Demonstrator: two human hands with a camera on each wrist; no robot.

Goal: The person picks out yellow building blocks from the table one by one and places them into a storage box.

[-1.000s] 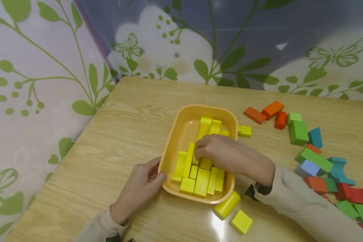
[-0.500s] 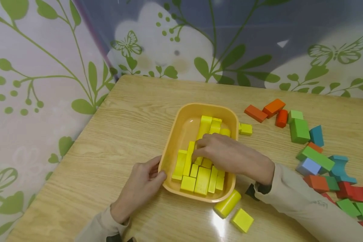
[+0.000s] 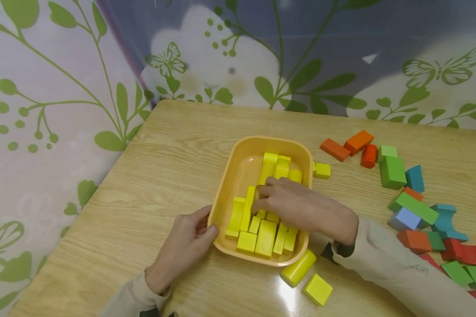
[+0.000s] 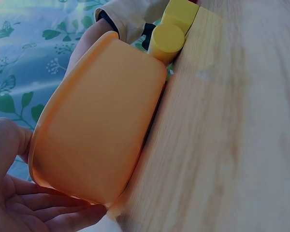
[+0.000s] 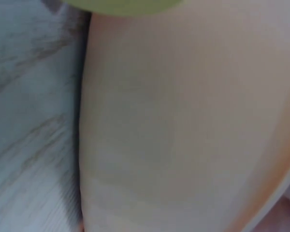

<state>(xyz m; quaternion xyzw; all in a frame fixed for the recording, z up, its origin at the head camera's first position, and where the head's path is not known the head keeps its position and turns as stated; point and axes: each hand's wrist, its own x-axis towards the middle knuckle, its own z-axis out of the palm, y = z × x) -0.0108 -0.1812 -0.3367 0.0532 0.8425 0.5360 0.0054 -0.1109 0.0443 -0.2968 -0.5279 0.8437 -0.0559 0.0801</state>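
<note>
A rounded orange tray (image 3: pixel 238 171) stands on the table, holding many yellow wooden blocks (image 3: pixel 265 237) packed side by side. At its near left corner my left hand (image 3: pixel 184 246) grips the wall, thumb at the rim; the left wrist view shows the fingers (image 4: pixel 63 215) along the outside. My right hand (image 3: pixel 287 202) reaches in over the right rim, finger and thumb curled on a yellow block (image 3: pixel 260 214) mostly hidden beneath them. In the right wrist view the tray's outer wall (image 5: pixel 174 116) fills most of the picture.
A yellow cylinder (image 3: pixel 298 268) and a yellow square block (image 3: pixel 317 289) lie by the tray's near right corner. Another small yellow block (image 3: pixel 322 170) sits beyond the right rim. Red, green and blue blocks (image 3: pixel 414 209) spread along the right; a patterned wall (image 3: pixel 301 53) bounds the table's back.
My right hand shifts slightly within the tray, its finger and thumb a little more apart. Narrow blocks at the tray's near right have tilted. My left hand keeps its place.
</note>
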